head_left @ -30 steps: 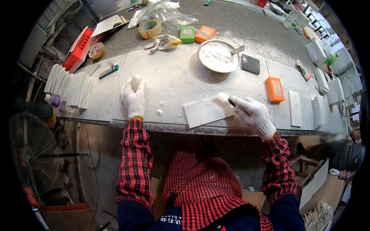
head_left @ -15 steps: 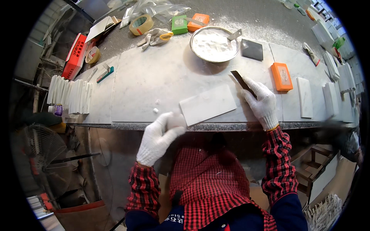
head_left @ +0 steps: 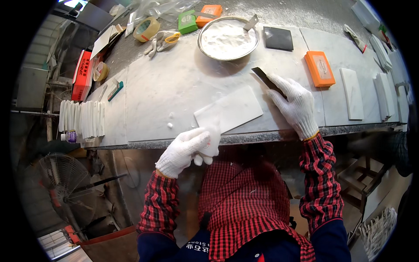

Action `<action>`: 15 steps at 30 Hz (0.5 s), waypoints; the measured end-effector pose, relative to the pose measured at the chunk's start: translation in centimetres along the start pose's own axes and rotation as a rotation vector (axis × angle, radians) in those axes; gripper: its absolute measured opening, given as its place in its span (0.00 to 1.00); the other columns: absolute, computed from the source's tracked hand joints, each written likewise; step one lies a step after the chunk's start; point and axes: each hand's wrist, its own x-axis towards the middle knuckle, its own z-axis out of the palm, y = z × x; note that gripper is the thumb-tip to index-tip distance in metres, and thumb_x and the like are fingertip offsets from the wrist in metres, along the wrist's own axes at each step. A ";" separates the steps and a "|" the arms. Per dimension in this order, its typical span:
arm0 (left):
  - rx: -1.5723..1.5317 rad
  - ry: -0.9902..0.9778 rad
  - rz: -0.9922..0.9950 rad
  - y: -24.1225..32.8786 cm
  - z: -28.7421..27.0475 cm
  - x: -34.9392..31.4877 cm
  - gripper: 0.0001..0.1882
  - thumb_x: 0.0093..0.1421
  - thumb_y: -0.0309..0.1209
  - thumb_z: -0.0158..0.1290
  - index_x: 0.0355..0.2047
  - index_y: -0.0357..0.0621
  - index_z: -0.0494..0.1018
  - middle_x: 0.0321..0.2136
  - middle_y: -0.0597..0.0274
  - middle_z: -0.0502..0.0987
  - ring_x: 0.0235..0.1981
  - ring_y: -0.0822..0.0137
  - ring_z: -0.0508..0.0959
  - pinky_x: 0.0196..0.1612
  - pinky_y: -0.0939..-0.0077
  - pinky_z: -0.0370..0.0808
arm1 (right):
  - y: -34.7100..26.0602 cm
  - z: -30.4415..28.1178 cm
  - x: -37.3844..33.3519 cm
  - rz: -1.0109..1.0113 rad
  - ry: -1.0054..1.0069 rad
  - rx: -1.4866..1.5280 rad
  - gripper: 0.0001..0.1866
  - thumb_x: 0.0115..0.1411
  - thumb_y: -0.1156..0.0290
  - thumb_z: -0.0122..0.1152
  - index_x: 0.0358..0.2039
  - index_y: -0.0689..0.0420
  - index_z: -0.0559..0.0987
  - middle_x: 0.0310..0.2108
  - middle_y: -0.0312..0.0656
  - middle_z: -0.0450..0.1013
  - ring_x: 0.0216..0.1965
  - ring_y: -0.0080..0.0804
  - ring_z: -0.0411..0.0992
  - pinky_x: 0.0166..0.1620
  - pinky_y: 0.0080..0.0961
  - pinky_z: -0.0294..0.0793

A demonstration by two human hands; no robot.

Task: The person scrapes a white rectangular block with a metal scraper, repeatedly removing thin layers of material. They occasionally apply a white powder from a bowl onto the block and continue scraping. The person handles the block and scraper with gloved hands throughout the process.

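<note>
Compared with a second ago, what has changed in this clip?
The left hand moved right and toward the person, to the bench's near edge; a thin pale piece now shows in its grip. The right hand shifted from over the white tile to its right side, still holding the dark blade. The tile, metal bowl and nearer orange box stayed put.

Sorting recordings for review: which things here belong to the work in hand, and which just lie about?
In use:
- dark blade in right hand
- pale piece in left hand
- white slab
- probably steel bowl

Seemingly lying about:
- tape roll
- loose glove
- red box
</note>
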 end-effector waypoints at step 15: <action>-0.124 -0.002 -0.027 0.0 -1.1 1.7 0.26 0.77 0.47 0.48 0.52 0.31 0.77 0.32 0.54 0.85 0.23 0.71 0.82 0.21 0.83 0.73 | 0.6 0.6 0.0 -0.037 0.037 0.009 0.22 0.62 0.61 0.71 0.56 0.49 0.84 0.38 0.45 0.81 0.36 0.48 0.81 0.38 0.39 0.81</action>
